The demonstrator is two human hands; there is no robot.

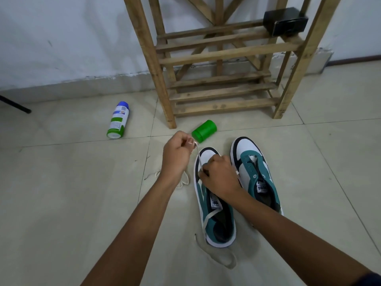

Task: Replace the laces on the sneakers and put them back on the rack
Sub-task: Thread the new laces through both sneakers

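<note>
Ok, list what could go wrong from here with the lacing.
1. The left hand pulls the white lace up taut while the right hand pinches it at the left sneaker; a slipped grip could pull the lace back out of the eyelet.
2. Loose lace trails on the floor by the heel and might snag or tangle.
3. The green jar lies on its side close by and may roll if knocked.
</note>
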